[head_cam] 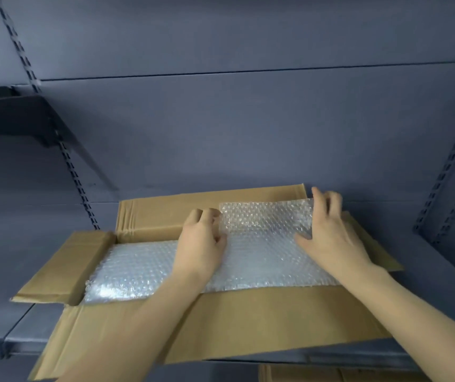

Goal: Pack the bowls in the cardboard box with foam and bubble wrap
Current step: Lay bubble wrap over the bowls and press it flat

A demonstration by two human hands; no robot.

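An open cardboard box [152, 216] stands on a grey shelf, its flaps folded outwards. A sheet of bubble wrap [143, 268] covers the whole inside. Its far right part [264, 216] is turned up against the back flap. My left hand [201, 244] grips the left edge of that raised part with curled fingers. My right hand [328, 232] holds its right edge, fingers over the top and thumb spread on the wrap. No bowls or foam show; whatever lies under the wrap is hidden.
The grey shelf [28, 329] carries the box, and its front edge runs below the near flap [248, 326]. A grey back panel rises behind. A dark shelf bracket [14, 117] juts out at upper left. Slotted uprights [452, 172] stand at right. Another cardboard piece [303, 374] shows below.
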